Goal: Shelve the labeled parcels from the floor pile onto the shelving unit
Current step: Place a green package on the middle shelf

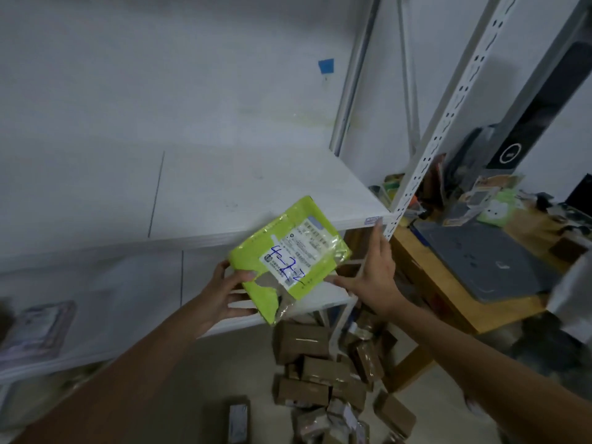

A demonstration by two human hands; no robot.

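My left hand [229,294] grips the lower left corner of a lime-green parcel [290,256] with a white label marked "4-2-2" in blue ink. I hold it tilted in front of the white shelving unit [256,200], between its upper board and the board below. My right hand [373,274] is flat and open, fingers up, with its thumb near the parcel's right edge; I cannot tell if it touches. On the floor below lies a pile of brown cardboard parcels [323,376].
A perforated white upright [448,113] stands at the shelf's right corner. A flat wrapped parcel [38,331] lies on the lower board at left. To the right is a wooden table [442,290] with a grey laptop [480,254] and clutter.
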